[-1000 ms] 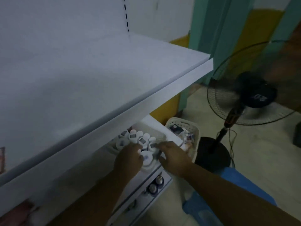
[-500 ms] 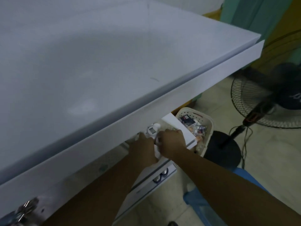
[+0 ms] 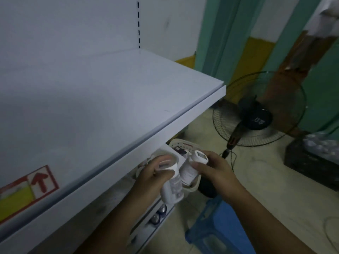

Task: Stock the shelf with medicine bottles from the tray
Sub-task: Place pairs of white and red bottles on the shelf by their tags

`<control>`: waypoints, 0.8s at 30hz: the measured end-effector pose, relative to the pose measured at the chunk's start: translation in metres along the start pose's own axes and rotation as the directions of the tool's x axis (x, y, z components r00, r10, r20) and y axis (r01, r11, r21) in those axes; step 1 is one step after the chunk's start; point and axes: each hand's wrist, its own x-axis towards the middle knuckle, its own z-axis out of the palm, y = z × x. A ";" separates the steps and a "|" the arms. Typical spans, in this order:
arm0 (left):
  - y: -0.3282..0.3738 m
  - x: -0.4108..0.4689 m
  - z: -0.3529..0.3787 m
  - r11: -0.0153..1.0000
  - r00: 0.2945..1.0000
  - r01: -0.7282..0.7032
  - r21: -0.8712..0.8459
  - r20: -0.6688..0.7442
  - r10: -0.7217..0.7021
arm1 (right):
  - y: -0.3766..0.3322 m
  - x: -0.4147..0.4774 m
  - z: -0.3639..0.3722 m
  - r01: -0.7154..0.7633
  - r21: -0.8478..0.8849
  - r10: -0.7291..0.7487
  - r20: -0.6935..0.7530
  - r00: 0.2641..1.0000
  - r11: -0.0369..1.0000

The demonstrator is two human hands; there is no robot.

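My left hand (image 3: 152, 177) grips a white medicine bottle (image 3: 169, 182) with a white cap and a label, held just below and in front of the shelf's front edge. My right hand (image 3: 213, 171) holds a second white medicine bottle (image 3: 192, 166), tilted with its cap toward me. The two bottles sit side by side, almost touching. The wide white shelf (image 3: 102, 99) above them is bare. The tray on the lower shelf is mostly hidden behind my hands and the shelf's front lip.
A white basket (image 3: 180, 143) with small packets stands on the floor beyond my hands. A black standing fan (image 3: 256, 116) is to the right. A blue plastic stool (image 3: 218, 228) sits below my right arm. A dark crate (image 3: 311, 158) lies far right.
Both hands have risen out from under the shelf, each now with a bottle in it. Earlier they were down among the bottles in the tray.
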 end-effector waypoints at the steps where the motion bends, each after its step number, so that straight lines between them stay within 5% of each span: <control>1: -0.003 -0.009 0.003 0.998 0.999 0.014 -0.063 0.038 -0.012 | -0.009 -0.015 -0.003 -0.027 0.057 0.026 0.028 0.999 0.998; 5: 0.025 -0.044 0.014 0.970 0.970 0.030 -0.241 0.241 0.030 | -0.058 -0.049 -0.013 -0.049 0.305 -0.008 0.183 0.983 0.951; 10: 0.088 -0.076 0.014 0.874 0.929 -0.033 -0.486 0.308 0.206 | -0.128 -0.057 -0.009 -0.122 0.663 -0.079 0.264 0.961 0.739; 16: 0.119 -0.119 0.037 0.814 0.983 -0.160 -0.558 -0.012 0.185 | -0.154 -0.068 0.017 -0.261 0.650 -0.106 0.468 0.877 0.714; 19: 0.124 -0.147 0.032 0.778 0.938 -0.344 -0.527 -0.234 0.256 | -0.158 -0.069 0.032 -0.360 0.652 -0.132 0.579 0.804 0.668; 24: 0.131 -0.190 0.019 0.723 0.879 -0.466 -0.509 -0.356 0.316 | -0.173 -0.073 0.057 -0.512 0.590 -0.195 0.753 0.629 0.625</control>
